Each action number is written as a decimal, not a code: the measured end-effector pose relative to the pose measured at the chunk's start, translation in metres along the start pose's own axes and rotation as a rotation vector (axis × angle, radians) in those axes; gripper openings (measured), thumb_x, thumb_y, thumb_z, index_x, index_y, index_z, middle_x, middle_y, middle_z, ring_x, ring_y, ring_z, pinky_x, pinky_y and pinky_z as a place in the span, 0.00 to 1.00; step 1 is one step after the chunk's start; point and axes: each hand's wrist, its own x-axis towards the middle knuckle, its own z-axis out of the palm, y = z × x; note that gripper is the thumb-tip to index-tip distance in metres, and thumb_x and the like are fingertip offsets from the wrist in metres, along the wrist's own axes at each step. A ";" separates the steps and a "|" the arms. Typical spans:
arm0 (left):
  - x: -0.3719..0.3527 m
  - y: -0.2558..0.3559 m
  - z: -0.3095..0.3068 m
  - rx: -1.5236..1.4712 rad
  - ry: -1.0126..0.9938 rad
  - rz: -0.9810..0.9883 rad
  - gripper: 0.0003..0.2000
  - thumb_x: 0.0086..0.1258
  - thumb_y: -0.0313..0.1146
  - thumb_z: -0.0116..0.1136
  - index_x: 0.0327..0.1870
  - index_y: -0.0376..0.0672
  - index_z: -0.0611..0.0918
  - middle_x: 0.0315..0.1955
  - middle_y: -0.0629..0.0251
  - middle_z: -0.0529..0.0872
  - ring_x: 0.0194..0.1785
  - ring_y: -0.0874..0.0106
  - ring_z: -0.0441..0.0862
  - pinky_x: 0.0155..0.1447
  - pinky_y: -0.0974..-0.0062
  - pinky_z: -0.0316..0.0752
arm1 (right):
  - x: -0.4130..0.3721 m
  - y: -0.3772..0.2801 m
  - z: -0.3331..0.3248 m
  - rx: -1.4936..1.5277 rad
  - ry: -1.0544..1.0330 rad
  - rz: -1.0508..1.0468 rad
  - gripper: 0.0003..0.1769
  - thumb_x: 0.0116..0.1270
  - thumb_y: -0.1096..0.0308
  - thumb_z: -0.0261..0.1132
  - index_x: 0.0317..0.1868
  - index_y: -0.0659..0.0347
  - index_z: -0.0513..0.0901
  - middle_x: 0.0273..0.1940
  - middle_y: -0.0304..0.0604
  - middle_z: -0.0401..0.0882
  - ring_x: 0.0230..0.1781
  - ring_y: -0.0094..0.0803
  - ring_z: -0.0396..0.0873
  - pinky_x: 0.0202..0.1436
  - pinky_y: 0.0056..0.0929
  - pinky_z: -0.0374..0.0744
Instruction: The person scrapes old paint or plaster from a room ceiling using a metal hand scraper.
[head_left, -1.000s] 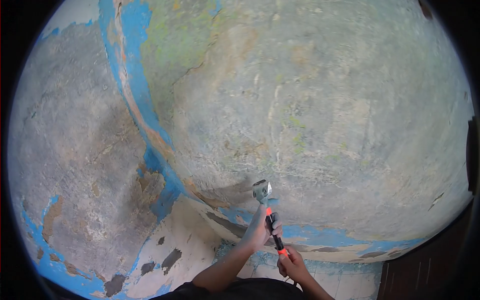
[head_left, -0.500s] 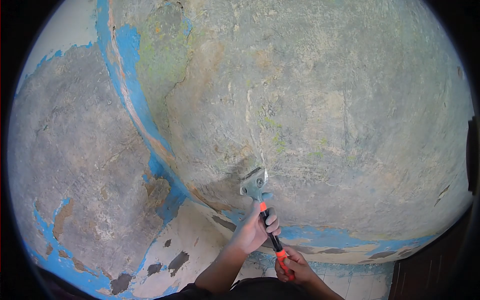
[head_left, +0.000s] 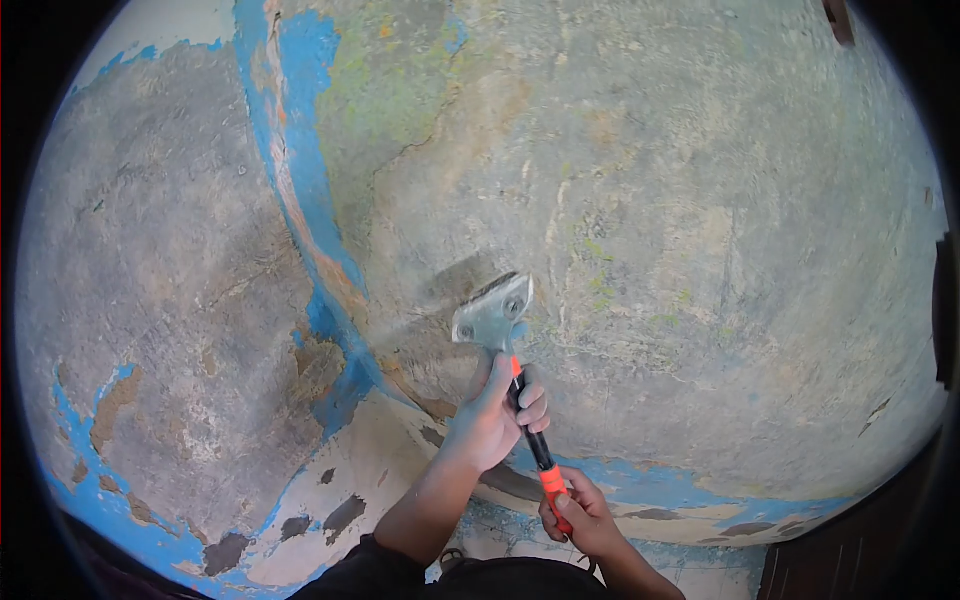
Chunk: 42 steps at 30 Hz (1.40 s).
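Note:
A long-handled scraper (head_left: pixel 492 316) with a wide metal head and a black and orange handle stands out in front of the grey, patchy wall (head_left: pixel 640 250). My left hand (head_left: pixel 497 415) is wrapped round the upper handle, just below the head. Lower down, my right hand (head_left: pixel 582 513) is closed round the orange end of the handle. The head is tilted, and a shadow falls on the wall to its upper left. Whether its blade touches the wall is hard to tell.
Blue paint (head_left: pixel 305 130) runs down the wall corner at the left, and more lies along the lower wall. Pale floor tiles (head_left: pixel 700 578) and a foot in a sandal (head_left: pixel 452 557) show at the bottom. Something dark brown (head_left: pixel 825 560) stands at the lower right.
The scraper and both hands have moved up and slightly left. The view has shifted, so the wall corner appears farther right, and a sandalled foot now shows below.

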 end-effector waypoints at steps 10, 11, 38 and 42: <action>0.021 0.101 0.035 0.204 -0.194 0.098 0.13 0.82 0.51 0.34 0.54 0.58 0.67 0.26 0.70 0.69 0.26 0.75 0.68 0.36 0.68 0.68 | 0.066 -0.023 0.073 -0.295 0.345 -0.551 0.28 0.70 0.72 0.62 0.67 0.62 0.61 0.35 0.45 0.78 0.22 0.23 0.72 0.26 0.21 0.71; 0.022 0.113 0.038 0.221 -0.203 0.112 0.12 0.82 0.51 0.34 0.53 0.57 0.67 0.26 0.70 0.69 0.27 0.74 0.68 0.37 0.68 0.68 | 0.076 -0.025 0.078 -0.404 0.401 -0.625 0.29 0.69 0.73 0.63 0.66 0.62 0.61 0.35 0.45 0.78 0.23 0.23 0.72 0.26 0.21 0.71; 0.104 0.307 -0.006 0.091 -0.447 -0.037 0.17 0.80 0.53 0.42 0.55 0.49 0.68 0.21 0.77 0.65 0.20 0.82 0.62 0.30 0.77 0.64 | 0.232 -0.087 0.260 0.205 0.170 -0.567 0.23 0.79 0.66 0.46 0.70 0.44 0.55 0.39 0.48 0.69 0.12 0.22 0.63 0.11 0.19 0.63; 0.114 0.324 0.001 0.048 -0.468 -0.042 0.16 0.80 0.51 0.43 0.54 0.49 0.69 0.21 0.77 0.65 0.20 0.83 0.62 0.29 0.79 0.63 | 0.243 -0.102 0.279 0.188 0.205 -0.582 0.22 0.79 0.65 0.45 0.70 0.44 0.55 0.40 0.47 0.69 0.13 0.21 0.63 0.12 0.19 0.62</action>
